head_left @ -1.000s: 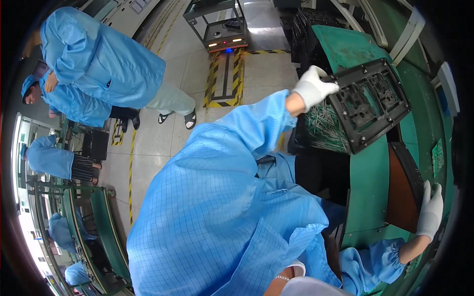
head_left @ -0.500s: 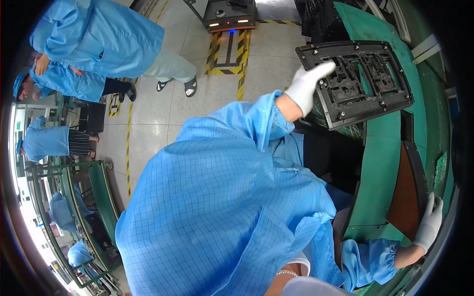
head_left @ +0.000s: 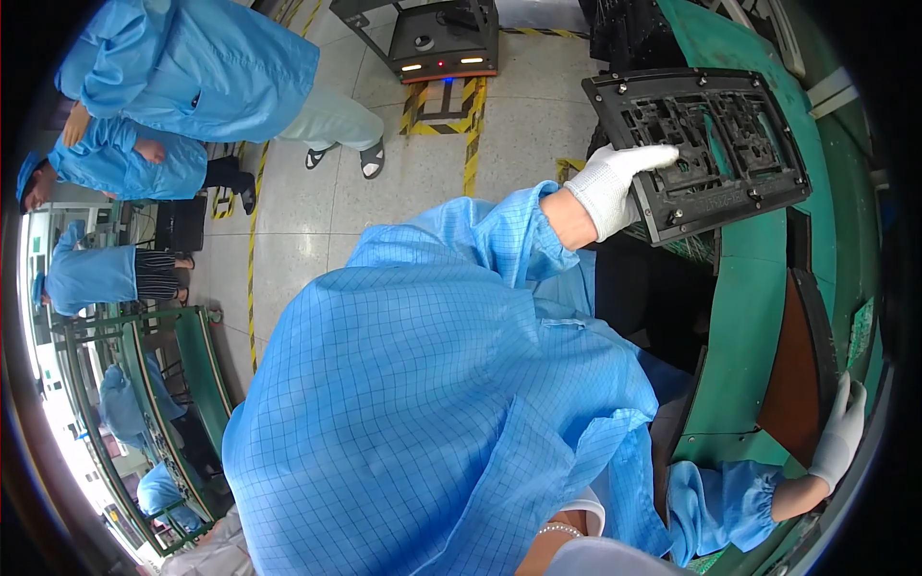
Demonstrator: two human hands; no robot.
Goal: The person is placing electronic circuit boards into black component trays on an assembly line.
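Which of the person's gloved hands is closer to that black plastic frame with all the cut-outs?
The left hand: it grips the black frame at its left edge. The right hand is well below, resting on a brown panel by the green workbench.

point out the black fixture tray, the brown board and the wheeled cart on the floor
black fixture tray [head_left: 740, 144]: head view, on its cut-out middle
brown board [head_left: 792, 370]: head view, on its flat brown face
wheeled cart [head_left: 432, 34]: head view, on its grey top
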